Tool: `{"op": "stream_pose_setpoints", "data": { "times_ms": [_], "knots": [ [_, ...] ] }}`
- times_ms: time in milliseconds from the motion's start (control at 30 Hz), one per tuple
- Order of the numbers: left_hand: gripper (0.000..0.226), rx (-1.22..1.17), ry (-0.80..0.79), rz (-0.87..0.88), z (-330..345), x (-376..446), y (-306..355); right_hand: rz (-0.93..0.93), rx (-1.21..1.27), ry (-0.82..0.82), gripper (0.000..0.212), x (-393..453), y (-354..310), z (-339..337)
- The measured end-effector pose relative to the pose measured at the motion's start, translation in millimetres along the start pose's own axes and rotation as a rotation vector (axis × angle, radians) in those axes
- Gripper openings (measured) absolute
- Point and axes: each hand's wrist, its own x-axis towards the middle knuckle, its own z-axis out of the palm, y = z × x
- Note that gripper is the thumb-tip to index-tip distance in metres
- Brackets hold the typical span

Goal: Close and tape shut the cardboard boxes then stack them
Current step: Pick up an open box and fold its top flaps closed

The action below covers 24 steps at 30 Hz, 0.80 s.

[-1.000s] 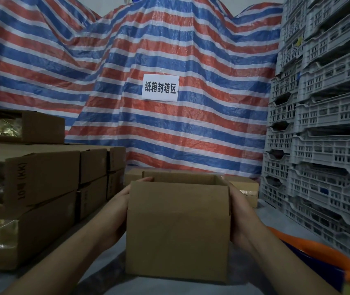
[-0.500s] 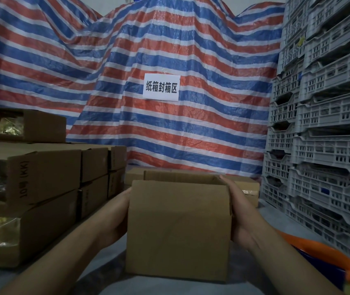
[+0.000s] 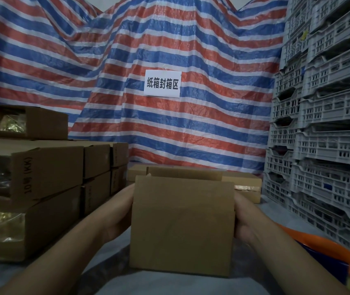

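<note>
Striped red, white and blue tarpaulin (image 3: 191,128) hangs behind a grey work surface (image 3: 148,282). At its near middle stands a cardboard box (image 3: 181,226), top flaps upright, held between the left hand (image 3: 118,211) and right hand (image 3: 244,218), palms against its sides; the fingers are hidden. Stacked boxes (image 3: 42,177) line the left edge.

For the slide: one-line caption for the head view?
Both hands, left and right, hold an unsealed cardboard box by its sides, beside stacked boxes.
</note>
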Motion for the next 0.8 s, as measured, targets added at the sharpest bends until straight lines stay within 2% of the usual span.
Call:
{"op": "stream_pose_setpoints", "data": {
  "times_ms": [100, 233, 300, 367, 500, 633, 800],
  "knots": [
    [0.032, -0.008, 0.086, 0.004, 2, 2, -1, 0.001, 0.042, -0.012, 0.021, -4, 0, 2],
    [0.077, -0.075, -0.009, -0.025, -8, 1, 3, -0.013, 0.074, 0.02, 0.02, -3, 1, 3],
    [0.081, -0.084, -0.044, -0.005, -9, 1, 3, -0.015, 0.076, 0.039, 0.019, -2, 2, 3],
    [0.076, -0.102, -0.043, 0.009, -9, 1, 1, -0.02, 0.091, 0.048, 0.02, -1, 3, 3],
    [0.05, -0.037, -0.056, -0.019, -7, -2, 2, -0.011, 0.122, 0.024, 0.02, 4, 5, 1],
    [0.038, 0.017, 0.048, -0.033, -3, 1, 2, 0.017, 0.107, -0.013, 0.019, 7, 7, -2],
    [0.021, 0.006, 0.102, -0.082, -3, 5, -1, 0.065, 0.141, 0.029, 0.035, 10, 7, -4]
  ]
}}
